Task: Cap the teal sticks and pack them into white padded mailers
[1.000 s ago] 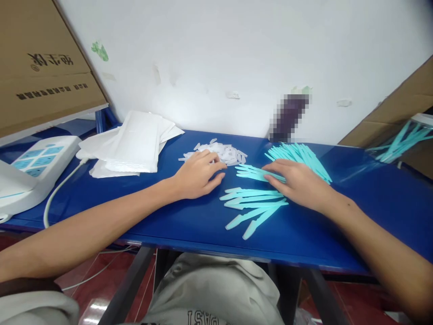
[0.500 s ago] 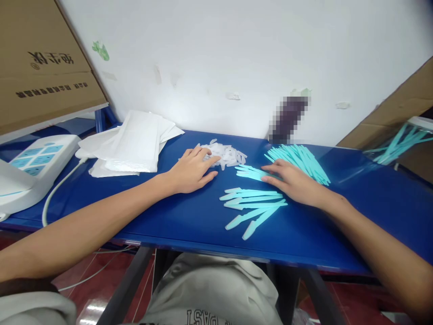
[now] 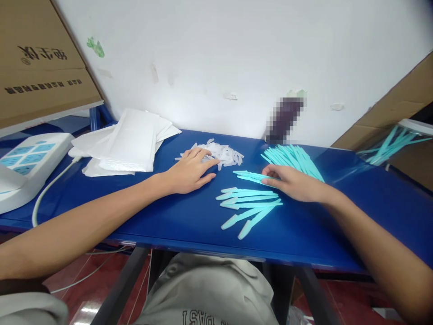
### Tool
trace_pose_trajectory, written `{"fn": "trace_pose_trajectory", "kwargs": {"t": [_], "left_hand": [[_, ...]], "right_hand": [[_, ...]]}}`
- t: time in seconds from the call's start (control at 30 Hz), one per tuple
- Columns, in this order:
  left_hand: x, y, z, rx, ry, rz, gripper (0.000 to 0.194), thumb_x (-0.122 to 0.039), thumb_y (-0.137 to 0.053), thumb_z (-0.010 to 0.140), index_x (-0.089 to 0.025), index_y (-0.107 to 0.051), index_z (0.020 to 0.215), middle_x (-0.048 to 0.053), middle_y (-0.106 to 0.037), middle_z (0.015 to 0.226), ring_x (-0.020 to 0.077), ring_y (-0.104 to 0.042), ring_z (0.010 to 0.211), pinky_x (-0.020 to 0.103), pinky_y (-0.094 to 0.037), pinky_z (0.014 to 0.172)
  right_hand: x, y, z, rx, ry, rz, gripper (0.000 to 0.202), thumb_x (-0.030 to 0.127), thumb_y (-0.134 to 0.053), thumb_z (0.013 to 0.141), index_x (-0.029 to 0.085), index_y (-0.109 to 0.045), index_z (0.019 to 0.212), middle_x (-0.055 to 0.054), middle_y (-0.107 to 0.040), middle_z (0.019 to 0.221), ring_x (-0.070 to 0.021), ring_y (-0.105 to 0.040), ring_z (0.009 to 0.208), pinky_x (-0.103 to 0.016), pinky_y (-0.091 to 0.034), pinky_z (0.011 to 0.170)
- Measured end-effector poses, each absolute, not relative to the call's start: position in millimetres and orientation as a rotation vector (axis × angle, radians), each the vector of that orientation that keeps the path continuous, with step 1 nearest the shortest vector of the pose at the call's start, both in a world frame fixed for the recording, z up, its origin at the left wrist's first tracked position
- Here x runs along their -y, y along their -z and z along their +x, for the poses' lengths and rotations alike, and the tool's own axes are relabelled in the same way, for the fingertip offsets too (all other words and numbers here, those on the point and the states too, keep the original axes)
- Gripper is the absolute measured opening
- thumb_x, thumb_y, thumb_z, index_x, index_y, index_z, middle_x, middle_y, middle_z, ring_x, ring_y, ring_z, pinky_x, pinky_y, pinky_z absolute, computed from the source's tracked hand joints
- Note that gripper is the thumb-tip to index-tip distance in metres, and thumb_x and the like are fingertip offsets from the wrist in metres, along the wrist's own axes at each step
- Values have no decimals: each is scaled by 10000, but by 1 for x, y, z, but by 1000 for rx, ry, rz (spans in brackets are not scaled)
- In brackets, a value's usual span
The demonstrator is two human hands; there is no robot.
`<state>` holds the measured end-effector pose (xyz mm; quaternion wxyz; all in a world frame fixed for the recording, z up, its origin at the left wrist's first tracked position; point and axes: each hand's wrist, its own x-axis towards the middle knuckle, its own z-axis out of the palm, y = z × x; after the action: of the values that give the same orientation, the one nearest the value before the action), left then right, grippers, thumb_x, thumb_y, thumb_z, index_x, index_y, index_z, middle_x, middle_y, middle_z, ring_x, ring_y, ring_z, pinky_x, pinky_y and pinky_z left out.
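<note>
Right hand (image 3: 293, 183): 1 o'clock, pinching some sticks (image 3: 249, 176), kinda bunched up
Left hand (image 3: 185, 174): open, at white bits (image 3: 229, 154), 12 o'clock

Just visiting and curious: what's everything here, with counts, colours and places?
Table: one, blue, centre.
Wall: one, white, behind.
Floor: one, red, below.
Small pieces: many, whitish, middle.
Sticks: many, teal, right.
Bag with sticks: one, clear, far right.
Packets: several, white, left.
Socket block: one, white-blue, left.
Cables: several, white, left.
Cardboard: two, brown, both sides.
Blurred object: one, dark, wall.
Clothes: uncounted, grey, below.
Left hand: one, bare, at small pieces.
Right hand: one, bare, at sticks.
</note>
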<state>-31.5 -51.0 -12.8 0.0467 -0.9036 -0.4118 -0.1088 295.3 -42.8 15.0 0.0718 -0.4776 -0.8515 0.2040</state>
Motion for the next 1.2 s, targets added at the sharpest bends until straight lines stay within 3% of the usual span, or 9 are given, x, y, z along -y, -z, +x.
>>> {"fn": "trace_pose_trajectory", "kwargs": {"t": [0.2,0.5,0.7,0.93,1.2], "left_hand": [[50,14,-33,1247,348,-2765,484,-426,-370,1047,-201,-531,1444,186,-498,1401,365,-424,1302,557,-367,1060],[51,13,-32,1248,320,-2749,489,-426,-368,1049,-192,-529,1447,194,-487,1404,375,-404,1318,571,-363,1066],[51,13,-32,1241,311,-2741,473,-419,-370,1049,-196,-543,1428,197,-486,1405,376,-411,1309,569,-367,1056],[51,13,-32,1247,305,-2745,451,-429,-366,1048,-208,-570,1383,182,-494,1400,366,-406,1321,555,-361,1066],[51,12,-31,1260,296,-2755,477,-438,-363,1051,-194,-550,1415,195,-488,1419,379,-391,1346,581,-337,1089]], "right_hand": [[38,-10,297,2522,-483,-1424,397,506,-438,969,197,-664,1070,-118,-729,1122,-288,-674,977,-409,-524,832],[47,-10,300,2471,-234,-1355,314,451,-335,1029,217,-543,1058,-111,-685,999,-259,-644,877,-394,-502,779],[53,-4,297,2589,-209,-1413,407,466,-253,1049,230,-584,1041,-113,-709,1007,-290,-674,924,-403,-492,767],[59,1,293,2638,-89,-1452,423,520,-252,1043,229,-555,1085,-103,-711,870,-278,-666,737,-386,-469,650],[57,-1,294,2751,-64,-1497,394,518,-253,1045,217,-508,1043,-126,-690,887,-281,-659,736,-370,-429,591]]}}
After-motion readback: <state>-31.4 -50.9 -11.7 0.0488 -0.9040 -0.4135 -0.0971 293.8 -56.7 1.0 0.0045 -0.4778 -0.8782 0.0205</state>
